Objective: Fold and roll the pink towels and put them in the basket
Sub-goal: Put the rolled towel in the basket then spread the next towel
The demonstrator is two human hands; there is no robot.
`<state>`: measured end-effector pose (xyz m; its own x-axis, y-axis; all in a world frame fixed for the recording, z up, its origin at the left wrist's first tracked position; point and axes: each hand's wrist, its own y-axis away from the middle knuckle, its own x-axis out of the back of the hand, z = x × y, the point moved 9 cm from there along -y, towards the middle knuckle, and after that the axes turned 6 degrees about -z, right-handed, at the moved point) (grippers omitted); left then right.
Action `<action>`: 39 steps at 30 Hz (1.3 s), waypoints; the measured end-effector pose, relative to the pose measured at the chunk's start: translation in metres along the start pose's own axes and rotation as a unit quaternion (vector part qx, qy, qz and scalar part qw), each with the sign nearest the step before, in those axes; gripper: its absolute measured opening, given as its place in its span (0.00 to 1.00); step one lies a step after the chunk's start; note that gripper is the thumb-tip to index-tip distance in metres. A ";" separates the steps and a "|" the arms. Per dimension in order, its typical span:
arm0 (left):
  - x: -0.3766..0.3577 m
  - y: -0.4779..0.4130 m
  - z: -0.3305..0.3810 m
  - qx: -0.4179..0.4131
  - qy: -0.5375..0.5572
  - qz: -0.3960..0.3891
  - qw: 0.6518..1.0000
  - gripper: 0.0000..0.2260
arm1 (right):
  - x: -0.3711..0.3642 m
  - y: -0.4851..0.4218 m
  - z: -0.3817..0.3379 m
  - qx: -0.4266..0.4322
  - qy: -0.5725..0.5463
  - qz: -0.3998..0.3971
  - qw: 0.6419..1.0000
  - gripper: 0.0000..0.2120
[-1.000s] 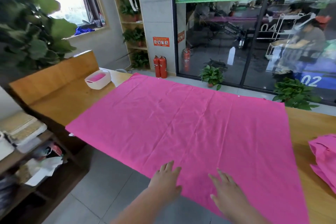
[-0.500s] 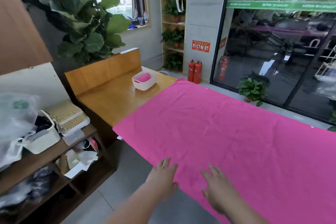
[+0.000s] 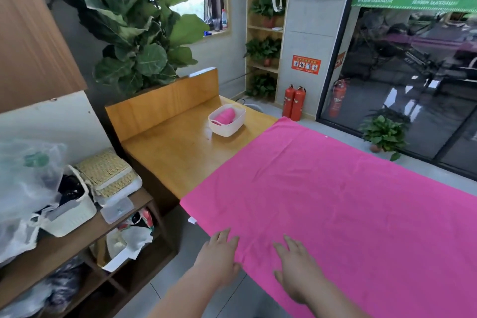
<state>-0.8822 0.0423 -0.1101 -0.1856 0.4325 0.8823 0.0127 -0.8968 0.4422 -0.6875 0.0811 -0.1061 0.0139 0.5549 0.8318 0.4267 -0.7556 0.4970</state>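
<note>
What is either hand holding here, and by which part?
Nothing is held. The left hand and right hand lie flat and open at the near edge of the pink towel.

1. The spread pink towel [image 3: 335, 201] lies flat and unfolded on the desk [image 3: 167, 152], with a few light creases. Its near edge reaches past the desk's edge, and it runs out of frame on the right.
2. The white basket [image 3: 227, 129] stands upright on the far left of the desk, apart from the spread towel.
3. A rolled pink towel [image 3: 225, 115] lies inside the basket.
</note>
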 end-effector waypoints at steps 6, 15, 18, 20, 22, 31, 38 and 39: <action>0.025 -0.063 -0.042 0.001 -0.010 -0.026 1.000 0.34 | 0.023 -0.090 -0.018 -0.008 -0.027 -0.012 1.000 0.34; 0.117 -0.177 -0.092 -0.016 -0.044 -0.011 0.999 0.34 | 0.087 -0.234 -0.048 -0.013 -0.045 -0.010 0.999 0.35; 0.125 -0.206 -0.102 -0.034 -0.056 -0.015 0.998 0.34 | 0.090 -0.261 -0.050 -0.025 -0.051 -0.015 0.998 0.36; 0.125 -0.224 -0.106 -0.057 -0.073 -0.027 0.995 0.34 | 0.087 -0.272 -0.048 -0.041 -0.057 -0.020 0.997 0.37; 0.126 -0.244 -0.111 -0.084 -0.090 -0.037 0.992 0.34 | 0.086 -0.283 -0.045 -0.062 -0.062 -0.018 0.996 0.37; 0.116 -0.318 -0.147 -0.283 -0.177 -0.077 0.940 0.37 | 0.070 -0.308 -0.067 -0.229 -0.120 0.027 0.966 0.39; 0.127 -0.330 -0.201 -0.364 -0.194 -0.072 0.908 0.38 | 0.059 -0.302 -0.161 -0.285 -0.115 0.058 0.950 0.40; 0.127 -0.329 -0.207 -0.368 -0.197 -0.075 0.906 0.38 | 0.056 -0.303 -0.172 -0.282 -0.115 0.053 0.951 0.41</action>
<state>-1.1137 0.3727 -0.1771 0.2356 0.4239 0.8745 -0.6685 -0.5825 0.4625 -0.9717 0.2815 -0.1678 0.2551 0.4778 0.8406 -0.1406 -0.8418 0.5211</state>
